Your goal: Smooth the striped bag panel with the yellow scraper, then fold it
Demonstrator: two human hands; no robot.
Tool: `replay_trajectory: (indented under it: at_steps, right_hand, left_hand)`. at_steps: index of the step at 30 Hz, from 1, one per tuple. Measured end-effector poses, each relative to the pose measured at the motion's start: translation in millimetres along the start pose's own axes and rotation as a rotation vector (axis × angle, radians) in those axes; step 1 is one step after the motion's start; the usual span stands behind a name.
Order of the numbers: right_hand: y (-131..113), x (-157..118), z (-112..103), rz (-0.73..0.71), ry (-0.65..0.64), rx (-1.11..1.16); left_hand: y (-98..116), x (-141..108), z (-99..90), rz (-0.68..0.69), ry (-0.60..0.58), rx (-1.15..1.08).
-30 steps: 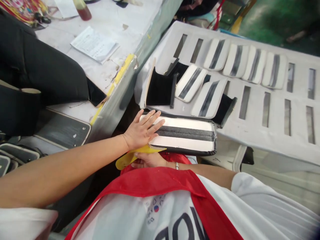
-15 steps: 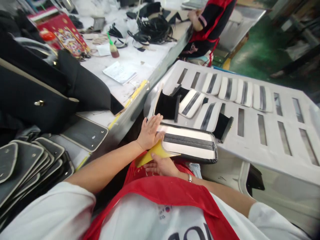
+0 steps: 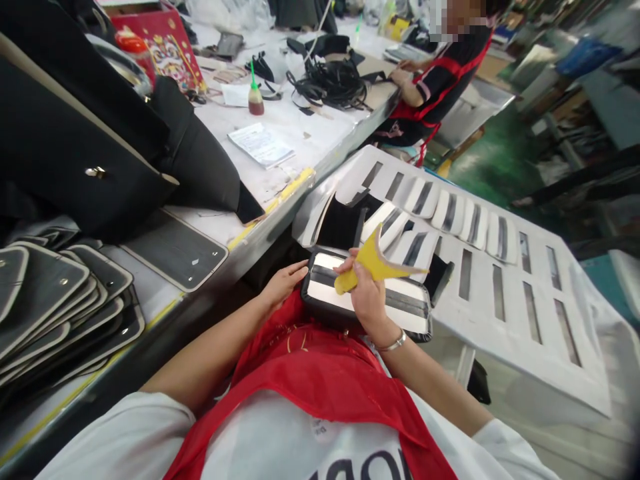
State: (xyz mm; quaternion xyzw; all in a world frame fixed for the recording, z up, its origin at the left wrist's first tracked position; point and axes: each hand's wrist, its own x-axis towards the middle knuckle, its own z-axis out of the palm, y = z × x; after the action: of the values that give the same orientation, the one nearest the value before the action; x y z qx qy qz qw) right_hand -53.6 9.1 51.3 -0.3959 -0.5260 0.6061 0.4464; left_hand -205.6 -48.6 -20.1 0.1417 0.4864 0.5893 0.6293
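Observation:
A black-edged panel with white strips and a dark centre band [image 3: 407, 303] lies across my lap, beside the perforated white board. My right hand [image 3: 369, 297] grips a curled yellow sheet [image 3: 375, 259] above the panel's middle. At the panel's left end, my left hand [image 3: 284, 285] holds the edge, with its fingertips on the corner and the thumb partly hidden.
Striped white pieces [image 3: 424, 198] and black pieces [image 3: 336, 225] rest on the slotted white board [image 3: 543, 257]. Left, the worktable [image 3: 280, 143] bears stacked dark panels [image 3: 45, 287], black bags [image 3: 65, 147] and a green-tipped bottle [image 3: 255, 100]. A person [image 3: 445, 80] sits beyond.
My right hand has lifted the yellow sheet up over the panel. My left hand has moved from the panel's top to its left end. The view has shifted.

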Motion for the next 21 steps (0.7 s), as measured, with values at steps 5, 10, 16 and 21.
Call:
replay_trajectory:
  at_steps: [5, 10, 16, 21]
  right_hand:
    - [-3, 55, 7, 0.086, 0.119, 0.248]
    - [-7, 91, -15, 0.201, 0.224, 0.263]
    - [10, 114, -1, 0.261, 0.225, 0.276]
    - [31, 117, 15, 0.176, 0.201, 0.183]
  left_hand:
    - [6, 10, -10.2, -0.022, -0.011, 0.168]
    - [15, 28, -3.3, 0.120, -0.117, 0.324]
    - [33, 60, 27.9, 0.259, -0.158, 0.605]
    - [38, 77, 33.3, 0.214, -0.241, 0.760]
